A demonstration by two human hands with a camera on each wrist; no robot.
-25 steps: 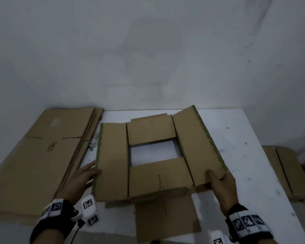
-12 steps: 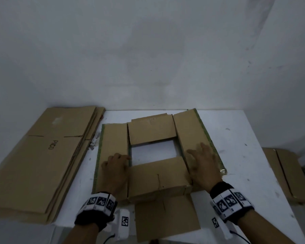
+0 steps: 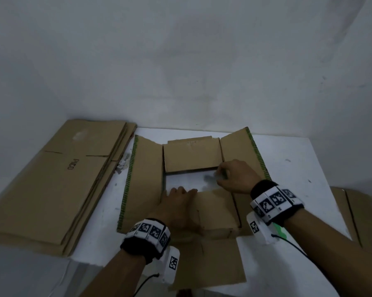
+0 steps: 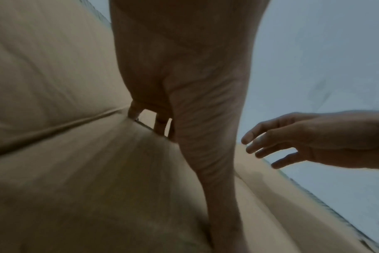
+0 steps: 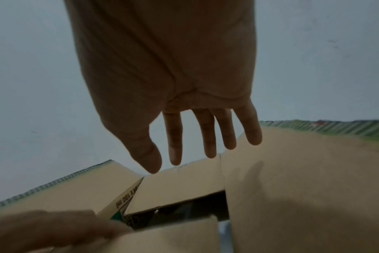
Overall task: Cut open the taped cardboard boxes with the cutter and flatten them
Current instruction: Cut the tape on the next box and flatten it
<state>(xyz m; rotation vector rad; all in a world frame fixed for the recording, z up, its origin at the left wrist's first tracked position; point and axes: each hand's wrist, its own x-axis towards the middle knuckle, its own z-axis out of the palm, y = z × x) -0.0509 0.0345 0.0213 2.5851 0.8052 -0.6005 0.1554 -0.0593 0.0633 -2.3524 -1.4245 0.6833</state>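
Four flaps of the brown cardboard box [image 3: 142, 179] splay out on the white bench [image 3: 298, 159]. Light, stiff, springy board, I judge, best gripped at flap edges. My left hand [image 3: 176, 202] presses flat, fingers straight; my right hand [image 3: 234, 176] hovers released.

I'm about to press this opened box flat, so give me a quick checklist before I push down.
1. Flaps of the box spread outward: ok.
2. Left hand flat on the near flap: ok.
3. Right hand free, fingers open: ok.
4. Cutter away from hands: cannot tell, none visible.
5. Room on the table: ok.
6. Stack of flattened boxes clear of the box: ok.
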